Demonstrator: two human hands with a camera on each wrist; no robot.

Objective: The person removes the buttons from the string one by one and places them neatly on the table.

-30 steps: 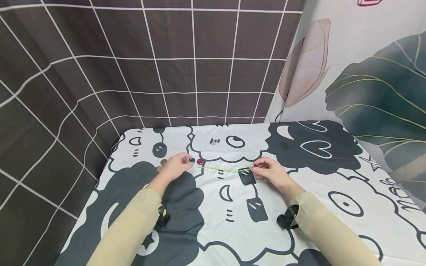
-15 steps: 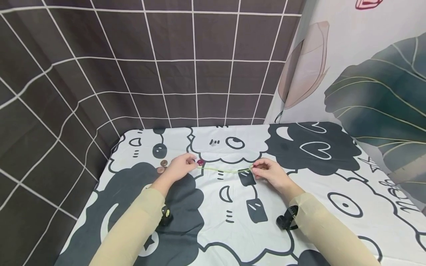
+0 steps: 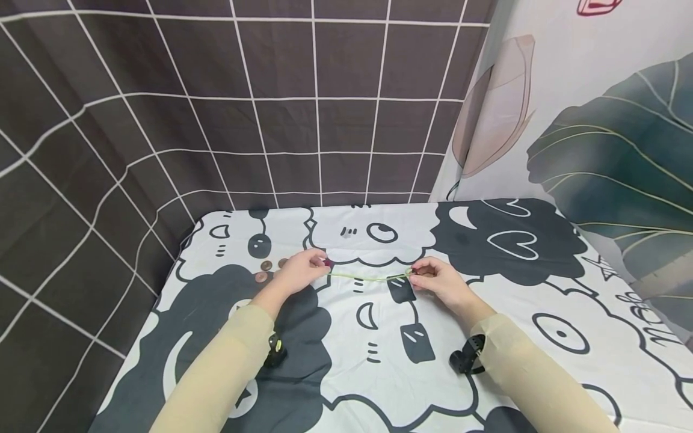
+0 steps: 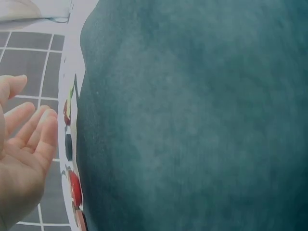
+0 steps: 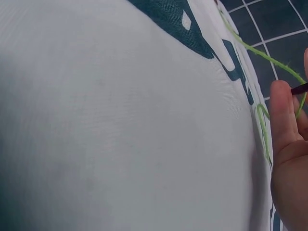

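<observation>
My left hand point(image 3: 298, 272) hovers over the cloth with relaxed fingers, its fingertips right at a red button point(image 3: 327, 263). In the left wrist view its thumb and fingers stand apart with nothing between them; a dark button point(image 4: 69, 147) and another red button point(image 4: 75, 190) lie below. My right hand point(image 3: 440, 280) pinches a dark red button point(image 5: 299, 89), mostly hidden by the fingers. Green yarn point(image 3: 368, 278) loops at that button and stretches left across the cloth to the left fingertips.
Several brown buttons point(image 3: 261, 276) lie left of the left hand, one partly covered by it. A white and dark cartoon-print cloth point(image 3: 368, 373) covers the surface. A dark grid-patterned curtain point(image 3: 346, 120) hangs behind, and a leaf-print curtain point(image 3: 622, 150) at the right.
My left hand has moved right, from the dark button to the red one, and uncovered more brown buttons behind it. The right hand has stayed in place with its button and yarn.
</observation>
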